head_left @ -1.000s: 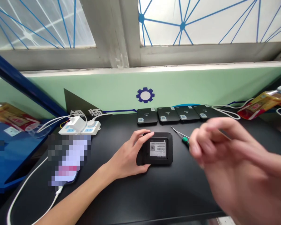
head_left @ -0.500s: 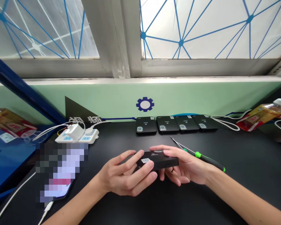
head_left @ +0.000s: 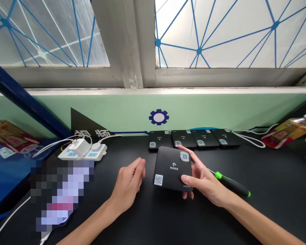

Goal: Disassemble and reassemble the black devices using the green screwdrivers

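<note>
The black box [head_left: 168, 175] is held by its right side between thumb and fingers of the right hand [head_left: 205, 182]; light, stiff and slightly slick by judgement, it is best gripped at opposite edges. The left hand [head_left: 129, 180] is curled beside it, contents untellable. Underside and, behind the right fingers, screwdriver [head_left: 233, 184] tip are hidden.
</note>
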The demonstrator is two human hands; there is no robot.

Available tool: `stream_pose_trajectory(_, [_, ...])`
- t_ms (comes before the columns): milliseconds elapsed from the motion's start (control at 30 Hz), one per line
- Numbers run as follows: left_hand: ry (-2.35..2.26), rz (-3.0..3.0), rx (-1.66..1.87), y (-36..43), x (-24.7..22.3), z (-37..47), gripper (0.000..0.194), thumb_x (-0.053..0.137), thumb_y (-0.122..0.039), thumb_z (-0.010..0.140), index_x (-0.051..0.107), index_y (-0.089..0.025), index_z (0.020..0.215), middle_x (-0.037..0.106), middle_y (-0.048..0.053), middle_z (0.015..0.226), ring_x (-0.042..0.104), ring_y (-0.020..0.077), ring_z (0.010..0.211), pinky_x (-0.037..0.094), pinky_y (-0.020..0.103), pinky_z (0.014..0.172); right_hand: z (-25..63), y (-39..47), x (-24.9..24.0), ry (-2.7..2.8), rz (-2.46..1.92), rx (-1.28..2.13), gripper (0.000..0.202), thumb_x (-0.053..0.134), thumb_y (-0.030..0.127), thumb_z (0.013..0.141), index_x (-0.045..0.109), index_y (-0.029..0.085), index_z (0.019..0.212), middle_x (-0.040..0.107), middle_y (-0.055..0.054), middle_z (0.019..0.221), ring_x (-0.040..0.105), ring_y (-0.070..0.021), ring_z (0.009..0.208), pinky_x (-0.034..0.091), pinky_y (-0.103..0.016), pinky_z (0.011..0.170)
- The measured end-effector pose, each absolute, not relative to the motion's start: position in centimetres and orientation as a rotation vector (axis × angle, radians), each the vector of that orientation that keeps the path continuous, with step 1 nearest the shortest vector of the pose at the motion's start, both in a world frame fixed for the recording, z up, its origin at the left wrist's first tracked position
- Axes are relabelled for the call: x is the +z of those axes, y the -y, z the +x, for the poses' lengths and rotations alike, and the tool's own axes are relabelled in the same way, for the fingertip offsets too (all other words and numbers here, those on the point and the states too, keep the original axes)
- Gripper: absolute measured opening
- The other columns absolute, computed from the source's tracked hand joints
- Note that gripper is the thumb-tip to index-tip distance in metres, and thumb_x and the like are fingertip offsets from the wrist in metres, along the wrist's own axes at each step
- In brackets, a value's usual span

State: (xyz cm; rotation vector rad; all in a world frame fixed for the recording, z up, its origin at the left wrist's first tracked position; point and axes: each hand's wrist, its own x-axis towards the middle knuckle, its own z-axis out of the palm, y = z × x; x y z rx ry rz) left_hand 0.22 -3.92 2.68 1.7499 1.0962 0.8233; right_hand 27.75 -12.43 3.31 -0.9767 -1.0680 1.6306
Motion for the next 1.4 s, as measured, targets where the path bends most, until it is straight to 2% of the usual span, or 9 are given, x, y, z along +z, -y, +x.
stream_pose_trajectory(67, [-1.002, 1.635, 0.788, 4.0, 2.8, 0.5, 0.052, 0.049, -0.064, 0.117, 0.059, -0.021, 0.088, 0.058, -0.005, 0.057, 0.048, 0.0102, 0.043, 0.042, 0.021, 0.046, 27.5, 12.5, 3.3, 1.080, -0.975, 1.655, 0.111, 0.085, 0.045, 0.102, 0.006, 0.041, 0.180, 0.078, -0.002, 0.099, 0.080, -0.0191, 0.073, 0.057, -0.024, 0.059])
stream_pose_trajectory(133, [-0.865, 1.477, 0.785, 4.2, 3.2, 0.8, 0.044, 0.055, -0.066, 0.114, 0.064, -0.022, 0.111, 0.070, 0.000, 0.082, 0.060, 0.0124, 0.054, 0.052, 0.022, 0.047, 27.3, 12.7, 3.3, 1.088, -0.976, 1.679, 0.112, 0.086, 0.045, 0.101, 0.006, 0.041, 0.180, 0.077, -0.002, 0.101, 0.079, -0.0186, 0.073, 0.056, -0.024, 0.059])
stream_pose_trajectory(300, [-0.633, 1.189, 0.665, 4.7, 4.1, 1.3, 0.060, 0.076, -0.056, 0.106, 0.048, -0.028, 0.152, 0.075, 0.008, 0.120, 0.077, 0.0204, 0.078, 0.070, 0.035, 0.066, 26.9, 13.0, 3.7, 1.110, -0.980, 1.693, 0.115, 0.085, 0.044, 0.101, 0.001, 0.046, 0.179, 0.076, -0.002, 0.110, 0.079, -0.0178, 0.081, 0.057, -0.025, 0.065])
stream_pose_trajectory(500, [-0.610, 1.170, 0.565, 4.5, 2.9, 1.4, 0.038, 0.075, -0.045, 0.106, 0.063, -0.022, 0.134, 0.078, 0.010, 0.124, 0.080, 0.0248, 0.095, 0.066, 0.035, 0.077, 26.3, 13.4, 3.3, 1.134, -1.079, 1.651, 0.110, 0.087, 0.045, 0.099, 0.010, 0.049, 0.178, 0.072, -0.002, 0.116, 0.072, -0.0187, 0.090, 0.063, -0.033, 0.075])
stream_pose_trajectory(633, [-0.642, 1.178, 0.577, 4.5, 2.4, 1.3, 0.044, 0.077, -0.038, 0.103, 0.064, -0.023, 0.141, 0.079, 0.009, 0.126, 0.077, 0.0268, 0.111, 0.061, 0.032, 0.084, 26.2, 13.5, 3.0, 1.152, -1.135, 1.598, 0.098, 0.081, 0.050, 0.103, 0.017, 0.047, 0.178, 0.069, -0.001, 0.110, 0.067, -0.0179, 0.086, 0.058, -0.031, 0.072])
stream_pose_trajectory(800, [-0.644, 1.186, 0.553, 4.4, 2.6, 1.3, 0.046, 0.077, -0.039, 0.102, 0.063, -0.023, 0.143, 0.078, 0.011, 0.134, 0.078, 0.0290, 0.114, 0.062, 0.037, 0.092, 26.5, 13.2, 2.8, 1.207, -1.161, 1.550, 0.076, 0.063, 0.050, 0.113, 0.024, 0.040, 0.177, 0.069, 0.001, 0.096, 0.068, -0.0172, 0.075, 0.053, -0.031, 0.070])
stream_pose_trajectory(1033, [-0.651, 1.195, 0.536, 4.3, 2.6, 1.4, 0.046, 0.076, -0.038, 0.103, 0.063, -0.023, 0.144, 0.077, 0.012, 0.140, 0.077, 0.0311, 0.119, 0.062, 0.038, 0.095, 26.5, 13.1, 2.6, 1.238, -1.171, 1.516, 0.071, 0.058, 0.050, 0.114, 0.027, 0.035, 0.175, 0.067, 0.004, 0.089, 0.068, -0.0160, 0.070, 0.052, -0.030, 0.068])
stream_pose_trajectory(1167, [-0.648, 1.197, 0.541, 4.3, 2.6, 1.4, 0.045, 0.076, -0.038, 0.102, 0.064, -0.023, 0.143, 0.078, 0.011, 0.137, 0.077, 0.0312, 0.119, 0.061, 0.039, 0.097, 26.6, 13.1, 2.4, 1.260, -1.191, 1.506, 0.072, 0.059, 0.057, 0.114, 0.027, 0.036, 0.175, 0.068, 0.003, 0.091, 0.068, -0.0172, 0.072, 0.051, -0.031, 0.068])
stream_pose_trajectory(1400, [-0.656, 1.215, 0.527, 4.1, 2.1, 1.3, 0.046, 0.078, -0.039, 0.101, 0.064, -0.022, 0.142, 0.080, 0.011, 0.133, 0.078, 0.0318, 0.119, 0.060, 0.041, 0.100, 26.8, 13.2, 2.4, 1.287, -1.195, 1.507, 0.070, 0.035, 0.075, 0.116, 0.030, 0.035, 0.173, 0.069, 0.001, 0.084, 0.070, -0.0206, 0.074, 0.052, -0.033, 0.069])
